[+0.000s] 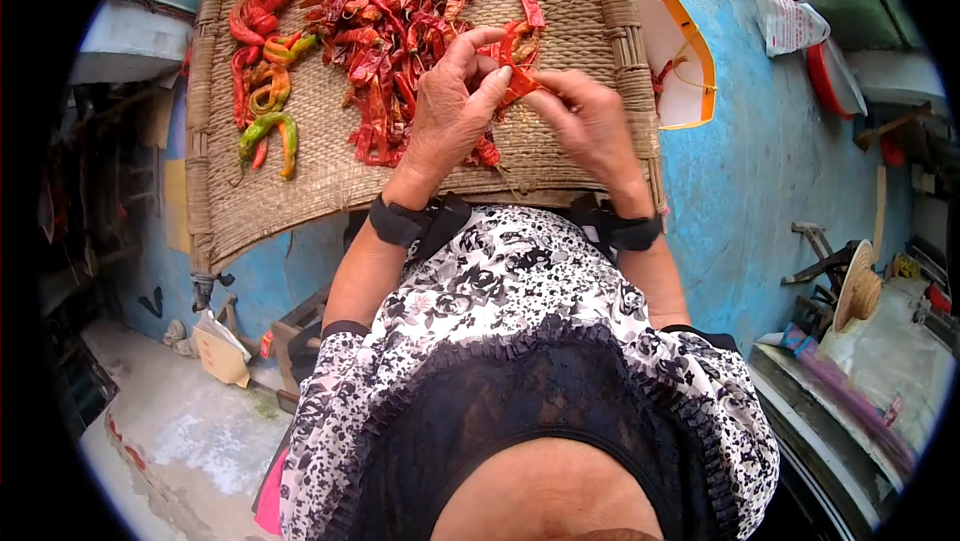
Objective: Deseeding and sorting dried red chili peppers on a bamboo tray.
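Observation:
Both hands meet over the right part of a woven tray (315,203). My left hand (457,105) pinches a red chili pepper (517,83) between thumb and fingers. On the pepper's other side, my right hand (585,120), slightly blurred, grips it with the fingertips. Beneath and beyond the hands spreads a heap of dried red chili peppers (382,53), partly hidden by my left hand. At the tray's left lie whole red peppers (259,12) and twisted green-and-orange ones (289,143).
An orange-rimmed white container (686,83) is beyond the tray's right edge. Against the blue wall (727,188) hang a white plastic bag (791,19) and a red basin (829,83). A straw hat (859,286) is at the right, a wooden stool (292,334) below the tray at left.

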A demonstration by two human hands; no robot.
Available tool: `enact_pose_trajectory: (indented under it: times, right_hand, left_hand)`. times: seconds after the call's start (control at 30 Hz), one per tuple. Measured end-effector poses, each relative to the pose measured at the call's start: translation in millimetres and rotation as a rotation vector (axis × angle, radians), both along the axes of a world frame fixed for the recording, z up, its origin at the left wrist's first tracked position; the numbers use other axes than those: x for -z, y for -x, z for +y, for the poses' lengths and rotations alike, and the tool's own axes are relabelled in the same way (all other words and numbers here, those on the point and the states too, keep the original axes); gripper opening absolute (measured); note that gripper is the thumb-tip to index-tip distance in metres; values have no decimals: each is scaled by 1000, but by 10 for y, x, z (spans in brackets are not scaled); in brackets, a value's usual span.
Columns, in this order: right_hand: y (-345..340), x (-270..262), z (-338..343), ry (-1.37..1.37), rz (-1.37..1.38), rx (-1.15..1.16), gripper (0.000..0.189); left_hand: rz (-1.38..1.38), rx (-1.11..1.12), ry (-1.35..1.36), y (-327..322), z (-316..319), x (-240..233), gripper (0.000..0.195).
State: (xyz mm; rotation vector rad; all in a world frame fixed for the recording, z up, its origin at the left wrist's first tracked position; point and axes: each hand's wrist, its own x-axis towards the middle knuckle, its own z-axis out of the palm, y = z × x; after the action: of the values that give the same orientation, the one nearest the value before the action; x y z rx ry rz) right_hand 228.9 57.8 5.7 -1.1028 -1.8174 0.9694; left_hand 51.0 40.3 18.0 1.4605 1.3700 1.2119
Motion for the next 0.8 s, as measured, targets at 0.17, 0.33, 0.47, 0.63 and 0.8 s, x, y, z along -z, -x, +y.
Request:
enact_pose_trajectory:
  times: [0.17, 0.33, 0.47, 0.63, 0.8]
  right_hand:
    - [6, 89, 6, 289, 127, -119, 22]
    - [-421, 7, 338, 689, 1272, 109, 33]
    - [-476, 70, 394, 765, 1481, -67, 43]
    - [96, 77, 51, 299, 339, -51, 34]
    - [247, 141, 42, 105, 173, -142, 25]
  left_hand:
    - [152, -52, 31, 17, -15, -79, 32]
    - [846, 17, -202, 124, 6, 177, 24]
    - [913, -9, -259, 108, 24, 223, 22]
    - [68, -100, -29, 33, -22, -24, 16]
    - [-151, 14, 62, 29, -10, 41, 22]
